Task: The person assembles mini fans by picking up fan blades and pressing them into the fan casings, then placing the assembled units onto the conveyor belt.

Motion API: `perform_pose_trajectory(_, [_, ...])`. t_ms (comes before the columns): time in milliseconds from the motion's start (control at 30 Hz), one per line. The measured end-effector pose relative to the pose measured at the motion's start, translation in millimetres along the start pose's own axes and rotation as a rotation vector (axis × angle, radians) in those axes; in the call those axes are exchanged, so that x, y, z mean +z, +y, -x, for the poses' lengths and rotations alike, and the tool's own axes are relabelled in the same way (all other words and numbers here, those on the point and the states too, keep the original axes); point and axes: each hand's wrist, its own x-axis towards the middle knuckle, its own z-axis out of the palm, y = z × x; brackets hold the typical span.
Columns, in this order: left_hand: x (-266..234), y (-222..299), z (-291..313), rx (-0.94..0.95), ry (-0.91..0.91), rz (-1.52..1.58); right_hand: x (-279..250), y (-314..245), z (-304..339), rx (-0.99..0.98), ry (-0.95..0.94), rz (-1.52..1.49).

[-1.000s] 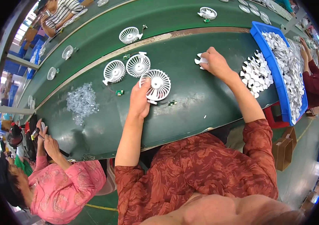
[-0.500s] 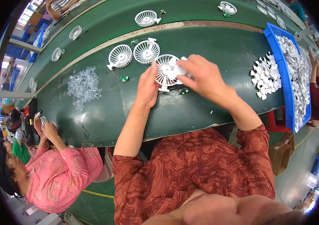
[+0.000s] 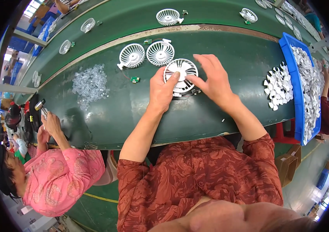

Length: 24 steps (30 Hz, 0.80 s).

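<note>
A round white fan housing (image 3: 196,70) with slatted sides is in front of me. A white fan blade (image 3: 175,67) sits inside it. My left hand (image 3: 160,92) grips the housing at its left side, with the thumb pressed on the middle of the blade. My right hand (image 3: 216,83) is at the right of the housing, fingers spread, its thumb tip near the blade's hub. Two more white fan housings (image 3: 132,55) (image 3: 160,53) lie just beyond, wired to small green circuit boards (image 3: 134,79).
Small clear plastic parts (image 3: 91,83) lie heaped at left. White fan blades (image 3: 278,87) are piled at right beside a blue tray (image 3: 299,116) full of more. Beyond a raised edge, a green belt (image 3: 125,25) carries several housings. A co-worker in pink (image 3: 62,174) holds a metal tool.
The white fan blade has gone from my right hand into the housing. My left thumb has moved onto its middle, and my right fingers have spread apart. Housings on the belt have shifted right.
</note>
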Motion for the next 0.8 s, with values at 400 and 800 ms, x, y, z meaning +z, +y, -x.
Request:
perform_pose_trajectory(400, [-6, -4, -10, 0.301, 0.053, -0.732, -7, 56, -27, 0.807, -0.622, -0.531])
perform_pose_trajectory(800, [-25, -6, -12, 0.510, 0.278, -1.257, 27, 139, -77, 0.658, -0.212, -0.399])
